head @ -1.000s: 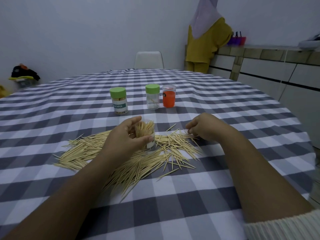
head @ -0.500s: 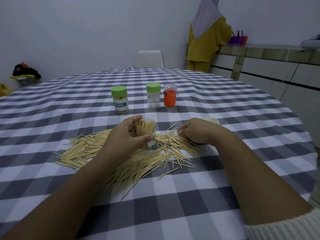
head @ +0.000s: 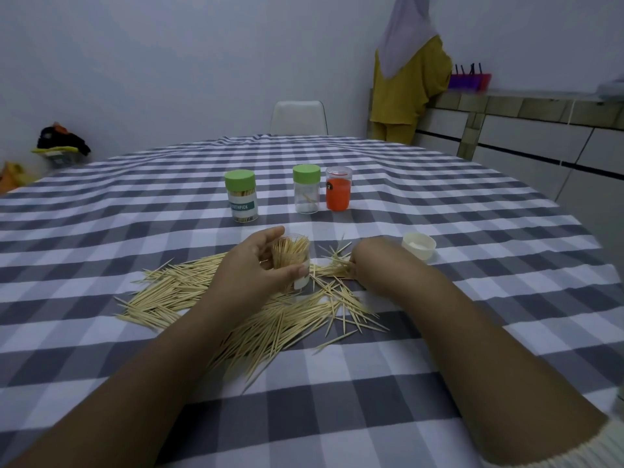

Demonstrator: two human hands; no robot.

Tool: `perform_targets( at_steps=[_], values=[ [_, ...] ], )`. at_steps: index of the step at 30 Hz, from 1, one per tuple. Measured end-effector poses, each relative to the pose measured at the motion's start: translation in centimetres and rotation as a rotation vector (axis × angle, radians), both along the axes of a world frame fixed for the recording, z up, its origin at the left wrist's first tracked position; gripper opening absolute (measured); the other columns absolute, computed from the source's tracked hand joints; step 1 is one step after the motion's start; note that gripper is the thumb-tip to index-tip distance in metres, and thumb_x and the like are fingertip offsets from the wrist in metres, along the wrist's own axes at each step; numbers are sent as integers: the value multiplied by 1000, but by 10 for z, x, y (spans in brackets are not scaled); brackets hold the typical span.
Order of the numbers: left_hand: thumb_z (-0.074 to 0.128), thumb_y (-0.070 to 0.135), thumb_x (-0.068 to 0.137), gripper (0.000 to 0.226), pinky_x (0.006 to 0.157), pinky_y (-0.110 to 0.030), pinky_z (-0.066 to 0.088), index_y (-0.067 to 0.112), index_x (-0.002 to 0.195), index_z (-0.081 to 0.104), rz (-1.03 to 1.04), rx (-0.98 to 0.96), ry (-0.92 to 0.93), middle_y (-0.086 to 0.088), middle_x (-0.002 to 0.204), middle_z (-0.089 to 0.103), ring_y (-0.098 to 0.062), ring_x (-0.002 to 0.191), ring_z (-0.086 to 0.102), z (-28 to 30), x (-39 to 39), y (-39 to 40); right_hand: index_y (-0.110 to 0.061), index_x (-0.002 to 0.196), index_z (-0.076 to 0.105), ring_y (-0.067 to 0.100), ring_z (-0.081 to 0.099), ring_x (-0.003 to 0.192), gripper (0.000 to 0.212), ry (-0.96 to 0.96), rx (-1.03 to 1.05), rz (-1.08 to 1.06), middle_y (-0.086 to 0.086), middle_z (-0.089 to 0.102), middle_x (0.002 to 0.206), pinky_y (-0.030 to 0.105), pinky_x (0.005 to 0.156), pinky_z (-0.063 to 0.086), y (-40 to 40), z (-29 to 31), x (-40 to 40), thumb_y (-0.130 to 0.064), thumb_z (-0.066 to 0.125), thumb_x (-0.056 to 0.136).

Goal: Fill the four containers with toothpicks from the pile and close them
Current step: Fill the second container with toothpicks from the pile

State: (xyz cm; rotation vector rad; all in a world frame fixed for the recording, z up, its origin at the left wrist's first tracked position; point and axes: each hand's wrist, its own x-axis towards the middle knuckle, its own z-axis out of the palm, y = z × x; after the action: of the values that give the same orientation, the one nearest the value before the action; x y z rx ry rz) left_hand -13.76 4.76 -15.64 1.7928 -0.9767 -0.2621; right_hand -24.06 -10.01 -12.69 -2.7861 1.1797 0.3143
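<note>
My left hand [head: 251, 265] grips an open clear container [head: 294, 261] packed with upright toothpicks, standing in the toothpick pile [head: 236, 309]. Just to its right, my right hand [head: 374, 261] pinches a small bunch of toothpicks [head: 332, 266] on the cloth. A white lid [head: 418, 246] lies open side up to the right of that hand. Farther back stand a green-lidded labelled container [head: 241, 197] full of toothpicks, a green-lidded clear container [head: 306, 194] nearly empty, and an orange container [head: 338, 193] with a clear top.
The checked tablecloth [head: 439, 383] covers a round table. A white chair [head: 299, 118] stands at the far side. A person in yellow [head: 407, 86] stands by a counter [head: 523, 106] at the back right. Clothes lie on the floor [head: 62, 143] at the left.
My right hand has slid left from beside the white lid into the pile and gathered a bunch of toothpicks, uncovering the lid. My left hand keeps holding the container.
</note>
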Motion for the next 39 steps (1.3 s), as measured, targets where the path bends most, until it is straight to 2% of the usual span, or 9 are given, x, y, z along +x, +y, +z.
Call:
perform_targets(
  at_steps=[3,7,9,13,19,26,32,36,39],
  values=[
    [81,27,71,78,60,-1,45,26,140,44,3,-2,2,10,119,56,9,87,55,0,0,0,-10,113,61,16,50,64,23,-95,15,21,3,54,78,24,58,40,-7,-1,-3,-13,55,91],
    [81,26,71,78,63,-3,48,26,140,44,1,0,11,14,113,53,9,88,56,1,-1,1,-10,108,61,24,61,97,19,-327,120,40,9,65,107,34,85,51,-14,-1,-16,-8,48,94],
    [81,26,71,79,67,-6,49,26,140,44,1,2,13,14,115,54,6,90,57,1,0,1,-10,103,61,26,62,95,17,-453,223,53,10,66,103,40,88,51,-15,1,-21,-8,46,95],
    [81,26,71,78,66,-3,47,26,140,44,2,4,-1,16,112,53,12,86,54,1,-1,1,-12,94,59,19,64,83,19,-689,453,73,6,68,90,31,74,49,-11,5,-25,-11,41,99],
    [81,24,71,79,71,-8,50,24,141,43,-4,-3,20,13,119,54,10,89,55,1,-2,0,-13,95,55,23,68,82,16,-1064,825,50,10,68,88,37,77,53,-1,4,-15,-11,40,100],
    [83,26,70,80,88,-25,54,27,140,44,6,-5,36,5,130,56,-5,104,60,-1,-2,-1,-17,94,56,21,68,86,20,-1412,857,67,6,69,89,35,79,54,14,4,2,-11,38,101],
    [83,24,70,80,92,-30,53,23,140,44,-8,-15,48,3,127,60,-7,105,62,-2,-1,-1,-22,93,56,20,67,95,20,-1464,819,105,4,69,93,34,87,52,29,3,15,-13,40,101],
    [83,25,71,80,90,-28,54,23,141,43,-11,-13,29,3,127,60,-7,106,63,-2,0,-1,-30,92,55,16,62,102,19,-1303,778,123,1,68,102,36,89,51,38,-4,18,-19,42,100],
    [82,25,72,79,85,-17,52,23,141,43,-9,-12,7,4,128,58,-5,107,60,-2,0,-1,-33,91,54,14,60,102,14,-1209,736,107,2,64,111,35,86,51,40,-4,15,-26,45,98]
  ],
)
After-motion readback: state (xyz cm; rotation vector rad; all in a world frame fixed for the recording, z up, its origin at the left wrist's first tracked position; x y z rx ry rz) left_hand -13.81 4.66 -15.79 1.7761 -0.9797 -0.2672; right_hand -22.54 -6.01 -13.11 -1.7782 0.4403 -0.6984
